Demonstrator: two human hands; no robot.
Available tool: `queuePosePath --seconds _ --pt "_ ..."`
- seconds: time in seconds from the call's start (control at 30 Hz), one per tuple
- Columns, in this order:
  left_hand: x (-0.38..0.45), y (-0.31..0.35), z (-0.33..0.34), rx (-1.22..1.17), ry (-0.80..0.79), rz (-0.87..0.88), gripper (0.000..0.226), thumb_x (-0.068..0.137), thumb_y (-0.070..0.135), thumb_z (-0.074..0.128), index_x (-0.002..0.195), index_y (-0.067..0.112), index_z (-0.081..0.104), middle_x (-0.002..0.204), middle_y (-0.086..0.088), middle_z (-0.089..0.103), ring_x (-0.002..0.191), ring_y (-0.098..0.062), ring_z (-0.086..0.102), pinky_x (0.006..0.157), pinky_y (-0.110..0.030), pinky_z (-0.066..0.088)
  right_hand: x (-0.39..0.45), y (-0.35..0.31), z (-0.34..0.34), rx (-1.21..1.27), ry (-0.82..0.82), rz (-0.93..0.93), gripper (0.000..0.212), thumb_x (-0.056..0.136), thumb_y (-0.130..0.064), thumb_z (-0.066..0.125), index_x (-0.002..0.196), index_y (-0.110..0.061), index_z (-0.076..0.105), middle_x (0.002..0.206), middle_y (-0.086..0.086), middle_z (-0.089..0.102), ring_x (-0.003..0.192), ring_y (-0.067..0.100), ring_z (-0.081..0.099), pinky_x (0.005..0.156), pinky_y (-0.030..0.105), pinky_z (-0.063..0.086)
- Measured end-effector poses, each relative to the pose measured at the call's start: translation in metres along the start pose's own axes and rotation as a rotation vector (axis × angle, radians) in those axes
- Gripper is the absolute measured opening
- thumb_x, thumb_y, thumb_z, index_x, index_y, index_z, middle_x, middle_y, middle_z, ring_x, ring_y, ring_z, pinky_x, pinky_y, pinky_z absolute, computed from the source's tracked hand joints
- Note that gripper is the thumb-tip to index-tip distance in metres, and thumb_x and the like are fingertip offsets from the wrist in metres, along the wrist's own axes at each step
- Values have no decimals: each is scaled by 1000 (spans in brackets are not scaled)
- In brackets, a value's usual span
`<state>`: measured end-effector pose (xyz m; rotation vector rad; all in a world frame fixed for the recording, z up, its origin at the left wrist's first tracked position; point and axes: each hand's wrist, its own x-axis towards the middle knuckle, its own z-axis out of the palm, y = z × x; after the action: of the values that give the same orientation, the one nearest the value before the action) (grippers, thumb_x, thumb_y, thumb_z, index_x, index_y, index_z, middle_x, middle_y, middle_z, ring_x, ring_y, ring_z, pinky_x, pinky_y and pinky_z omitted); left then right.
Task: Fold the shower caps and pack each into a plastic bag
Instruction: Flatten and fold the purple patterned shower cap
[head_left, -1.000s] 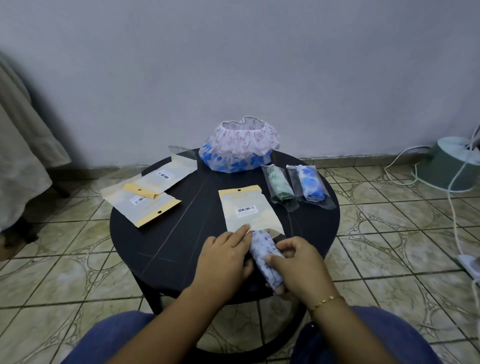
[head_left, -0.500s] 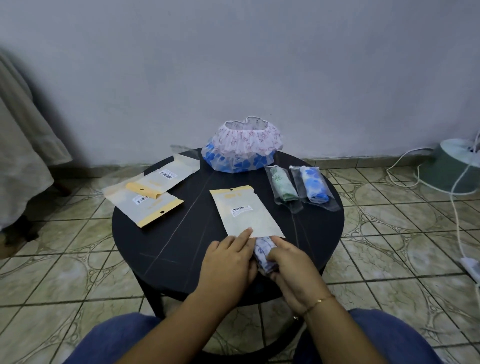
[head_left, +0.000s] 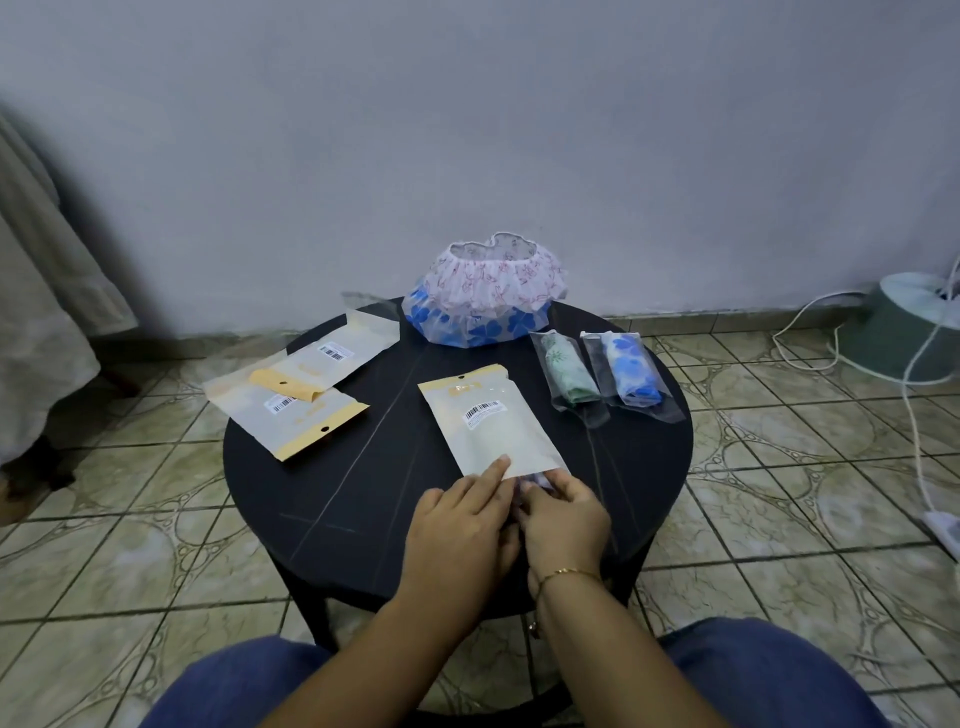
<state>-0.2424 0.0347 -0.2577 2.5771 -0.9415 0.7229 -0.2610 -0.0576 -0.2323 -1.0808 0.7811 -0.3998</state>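
Note:
A frosted plastic bag (head_left: 488, 426) with a yellow header and barcode lies in the middle of the round black table (head_left: 363, 467). My left hand (head_left: 460, 525) presses on the bag's near open end. My right hand (head_left: 563, 512) grips a rolled pale-blue shower cap (head_left: 535, 482), only its tip showing at the bag's mouth. At the back, a pink-patterned cap sits stacked on a blue-flowered cap (head_left: 483, 296). Two packed bags lie to the right, one with a green cap (head_left: 569, 371), one with a blue cap (head_left: 631, 374).
Two empty yellow-header bags (head_left: 306, 395) overlap at the table's left. A clear bag (head_left: 363, 304) lies behind them. A fan base (head_left: 909, 327) and white cables (head_left: 924, 467) are on the tiled floor at right. Cloth (head_left: 36, 291) hangs at left.
The rolled cap has gone from lying mostly exposed between my hands to being almost wholly inside the bag's mouth. Both hands moved forward toward the bag.

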Motion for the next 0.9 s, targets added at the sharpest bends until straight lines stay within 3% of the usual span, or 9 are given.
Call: queuePosePath --seconds 0.07,0.13,0.33,0.4,0.5,0.6,0.67,0.77,0.9 --pt "0 0 0 -14 -7 -3 38 74 32 48 99 18 73 121 3 66 84 -11 67 66 -24 31 2 -1 5 32 0 11 29 85 8 57 71 -17 62 76 4 66 79 24 64 81 36 53" --pt "-1 0 0 -34 -11 -10 37 74 31 48 98 19 73 122 4 65 86 -10 67 66 -23 28 3 -2 11 50 -21 40 25 85 7 55 76 -12 69 80 9 70 80 26 67 79 36 55" --pt "-2 -1 -1 -60 -44 -37 36 74 30 45 92 21 75 117 7 68 85 -7 67 59 -24 43 2 -20 12 408 -126 258 33 85 18 33 88 4 62 76 17 64 69 27 62 49 24 55" --pt "-1 -2 0 -73 -75 -51 36 74 32 45 91 23 75 113 9 69 84 -7 68 59 -24 44 2 -22 9 448 -150 282 37 82 19 28 98 6 59 81 18 62 72 27 61 54 25 56" --pt "-1 -2 1 -88 -118 -62 36 75 34 45 91 27 76 109 13 70 81 -6 68 60 -24 44 1 -26 1 393 -194 333 30 80 18 29 89 7 55 78 15 57 71 26 58 64 30 56" --pt "-1 -2 2 -94 -131 -52 33 76 34 45 87 29 76 107 15 70 82 -4 67 61 -24 44 2 -30 -8 353 -236 366 27 86 15 33 101 11 55 103 27 60 101 36 60 97 40 47" --pt "0 -1 2 -85 -139 -40 32 76 34 45 84 28 76 105 15 71 82 -4 67 60 -24 45 -1 -33 -13 304 -284 379 26 89 12 36 107 11 54 117 30 57 114 36 56 104 39 41" --pt "0 -3 2 -38 -164 -44 35 75 36 43 83 27 76 103 13 72 82 -7 68 60 -27 47 -14 -44 -22 139 -376 342 15 93 7 40 91 4 54 97 22 61 102 30 60 93 34 44" --pt "5 -9 -5 25 -225 -94 33 72 37 43 83 28 73 98 10 73 77 -11 68 59 -29 47 -14 -54 -33 -459 -326 -75 19 94 -10 51 110 -13 60 100 9 65 90 22 63 73 30 54"
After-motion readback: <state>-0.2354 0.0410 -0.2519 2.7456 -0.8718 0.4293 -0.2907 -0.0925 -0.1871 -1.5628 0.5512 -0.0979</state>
